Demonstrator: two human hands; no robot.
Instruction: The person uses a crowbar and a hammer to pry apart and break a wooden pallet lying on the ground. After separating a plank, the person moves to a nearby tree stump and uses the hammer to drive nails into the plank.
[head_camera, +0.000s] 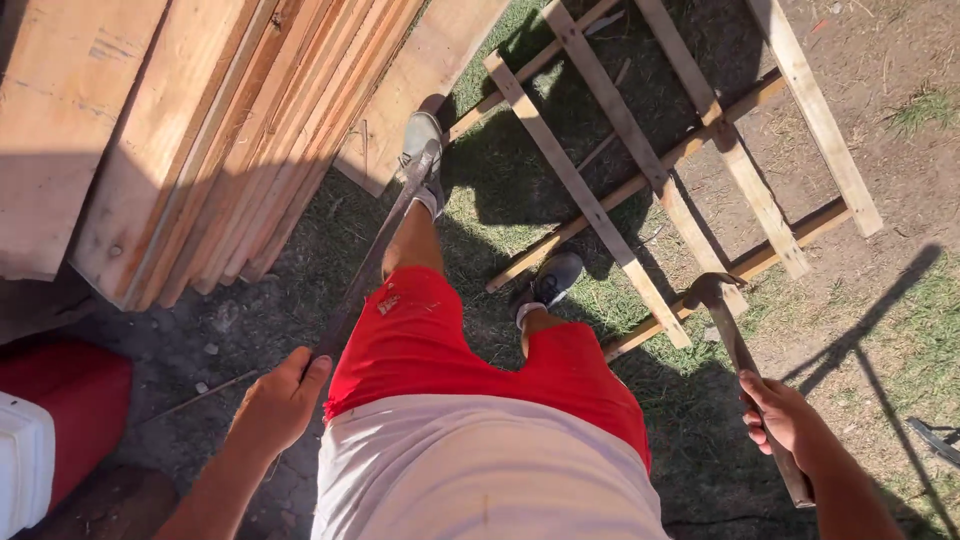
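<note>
Head view, from the left: a red and white cooler (40, 440) sits at the edge, and a stack of planks (200, 130) leans above it. Your left hand (285, 395) is wrapped shut around the end of a long dark bar (375, 255), which runs up past your left leg to your left shoe (425, 150), its tip meeting the edge of a loose plank (420, 80). Further right, a wooden slat frame (680, 170) lies flat on the grass (500, 200), with your right shoe (555, 280) just beside its lower end. Your right hand (785, 420) is clenched on the handle of a claw hammer (735, 330), head up, near the frame's lower rail. As far as this shows, the frame's slats sit joined and neither tool is biting into wood.
</note>
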